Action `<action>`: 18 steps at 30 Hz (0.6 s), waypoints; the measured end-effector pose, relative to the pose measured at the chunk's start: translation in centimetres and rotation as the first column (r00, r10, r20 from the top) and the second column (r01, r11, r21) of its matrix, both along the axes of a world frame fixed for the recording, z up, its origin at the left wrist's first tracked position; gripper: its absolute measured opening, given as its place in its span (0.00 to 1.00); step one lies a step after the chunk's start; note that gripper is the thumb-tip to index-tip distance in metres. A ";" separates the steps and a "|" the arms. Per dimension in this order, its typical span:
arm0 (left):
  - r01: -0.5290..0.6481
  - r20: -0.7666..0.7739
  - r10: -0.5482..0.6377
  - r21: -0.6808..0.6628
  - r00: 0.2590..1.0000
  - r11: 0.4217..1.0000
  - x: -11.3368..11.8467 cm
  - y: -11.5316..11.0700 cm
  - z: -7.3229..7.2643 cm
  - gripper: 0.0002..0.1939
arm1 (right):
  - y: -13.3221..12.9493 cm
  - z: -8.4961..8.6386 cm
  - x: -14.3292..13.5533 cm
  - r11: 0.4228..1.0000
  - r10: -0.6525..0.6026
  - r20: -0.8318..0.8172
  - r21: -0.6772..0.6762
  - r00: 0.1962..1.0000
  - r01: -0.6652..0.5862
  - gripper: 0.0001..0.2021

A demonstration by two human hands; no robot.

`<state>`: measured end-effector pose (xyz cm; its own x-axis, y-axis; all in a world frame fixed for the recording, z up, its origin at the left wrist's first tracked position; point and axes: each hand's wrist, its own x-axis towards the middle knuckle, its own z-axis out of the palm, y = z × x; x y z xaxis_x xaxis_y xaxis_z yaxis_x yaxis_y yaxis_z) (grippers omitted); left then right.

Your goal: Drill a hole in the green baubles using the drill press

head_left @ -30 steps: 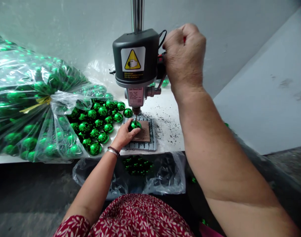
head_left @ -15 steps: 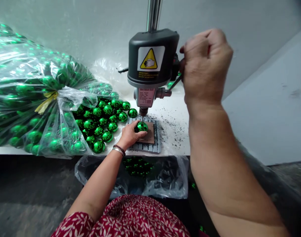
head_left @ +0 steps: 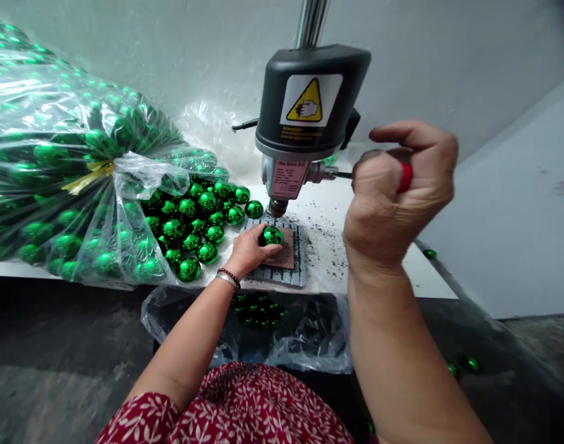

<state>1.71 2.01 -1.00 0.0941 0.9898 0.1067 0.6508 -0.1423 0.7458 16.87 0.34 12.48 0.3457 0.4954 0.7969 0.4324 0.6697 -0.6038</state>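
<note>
My left hand (head_left: 250, 251) grips a shiny green bauble (head_left: 273, 235) between thumb and fingers. It holds the bauble on a brown board (head_left: 286, 254) that lies on the slotted grey base (head_left: 298, 271) of a small bench drill (head_left: 315, 98). Directly above, the drill's chuck and thin bit (head_left: 275, 219) reach down to the top of the bauble; how deep the tip sits cannot be made out. My right hand (head_left: 393, 197) is closed around the drill's feed lever (head_left: 341, 175), with a red knob (head_left: 406, 177) showing between the fingers.
To the left lies a big clear plastic bag (head_left: 55, 160) of green baubles, tied with yellow ribbon. Loose baubles (head_left: 187, 208) spill from it towards the base. Dark shavings (head_left: 326, 237) litter the white table (head_left: 425, 280). Below its front edge hangs a plastic-lined bin (head_left: 305, 351) holding baubles.
My right hand has come down with the feed lever, and its grip now shows the red knob. My left hand still holds the bauble on the board. The view has shifted slightly.
</note>
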 end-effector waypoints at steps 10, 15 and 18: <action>-0.008 -0.034 0.008 0.013 0.999 1.000 0.0 -0.2 -0.1 0.27 | 0.0 -1.4 -0.1 0.995 -0.059 0.002 0.075 0.998 0.058 0.10; -0.008 -0.071 0.008 0.005 0.997 1.000 0.1 -0.3 0.0 0.25 | 0.4 -2.5 -0.1 0.989 -0.066 0.010 0.130 0.998 0.064 0.09; -0.008 -0.079 0.010 0.025 0.997 1.000 0.1 -0.4 0.0 0.25 | 0.4 -3.0 -0.3 0.984 -0.084 0.004 0.156 0.996 0.083 0.09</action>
